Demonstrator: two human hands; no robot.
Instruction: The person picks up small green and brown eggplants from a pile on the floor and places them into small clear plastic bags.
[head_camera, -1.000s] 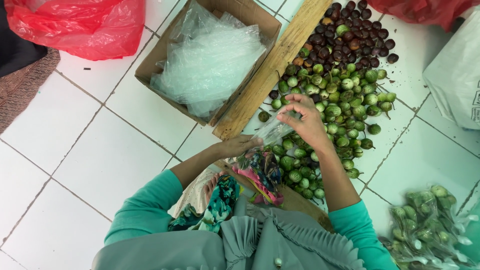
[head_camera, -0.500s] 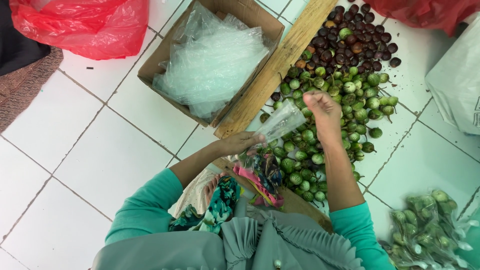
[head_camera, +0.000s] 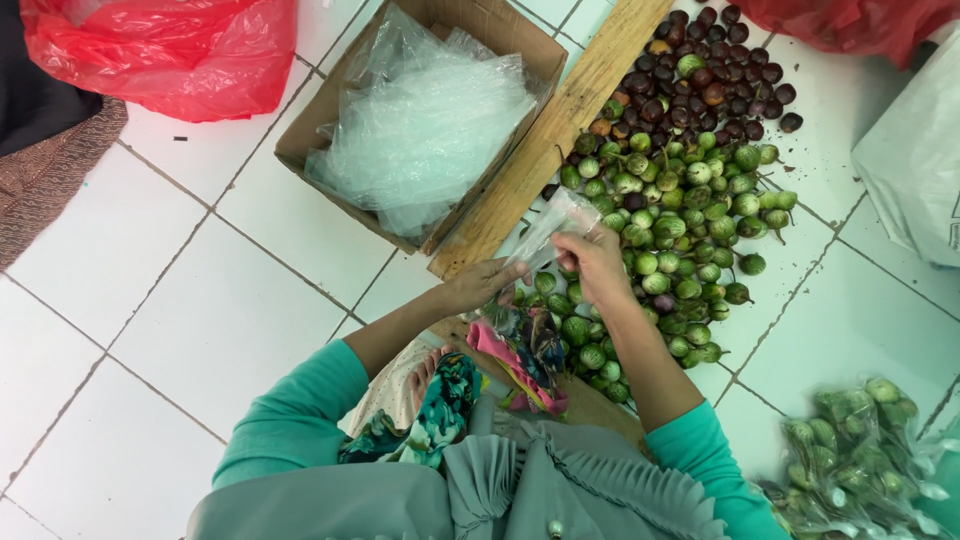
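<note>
With both my left hand (head_camera: 487, 283) and right hand (head_camera: 592, 258) pinched on the small clear bag (head_camera: 553, 226), I should spread its mouth wide over the green fruit pile (head_camera: 680, 225) on the floor.

The right hand (head_camera: 597, 262), earlier stretched out over the green fruits (head_camera: 680, 215), is now drawn back beside the left hand (head_camera: 483, 285); the clear plastic bag (head_camera: 553, 228) is now gripped by both hands, raised and angled.

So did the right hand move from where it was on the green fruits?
Yes. The right hand pulled back from the green fruits toward the person, meeting the clear bag.
</note>
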